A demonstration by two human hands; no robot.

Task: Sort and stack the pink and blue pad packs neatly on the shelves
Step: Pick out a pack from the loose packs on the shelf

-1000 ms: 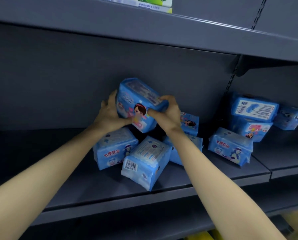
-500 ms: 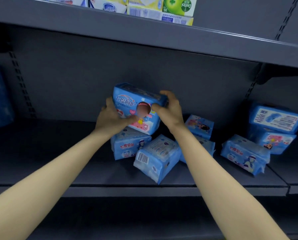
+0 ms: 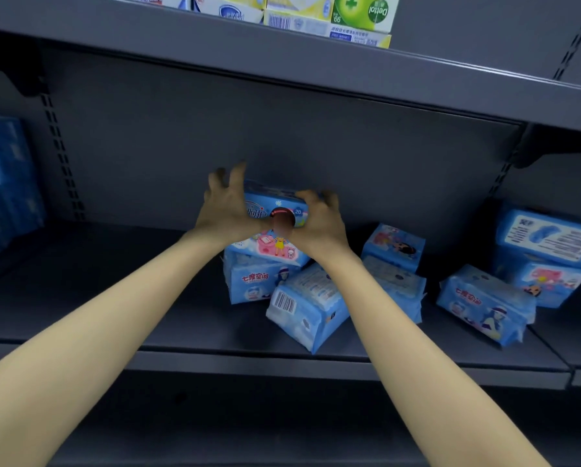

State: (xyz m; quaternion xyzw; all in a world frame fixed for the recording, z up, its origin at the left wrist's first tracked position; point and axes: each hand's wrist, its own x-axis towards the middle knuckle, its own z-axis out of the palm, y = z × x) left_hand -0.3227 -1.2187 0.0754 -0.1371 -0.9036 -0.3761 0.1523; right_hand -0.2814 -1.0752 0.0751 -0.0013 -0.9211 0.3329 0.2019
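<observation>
1. A blue pad pack (image 3: 277, 212), likely light, soft and slick-wrapped, rests atop another pack (image 3: 257, 281) on the grey shelf (image 3: 97, 308).
2. The right hand (image 3: 319, 222) curls round its end; the left hand (image 3: 226, 210) braces it, fingers splayed.
3. Safest hold: both short ends.

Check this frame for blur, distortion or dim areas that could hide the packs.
Head view: dim, bluish light; wide-angle bending of the upper shelf; fingertips of the left hand motion-blurred; a smeared round patch on the held pack; far-left packs soft and shadowed.
</observation>
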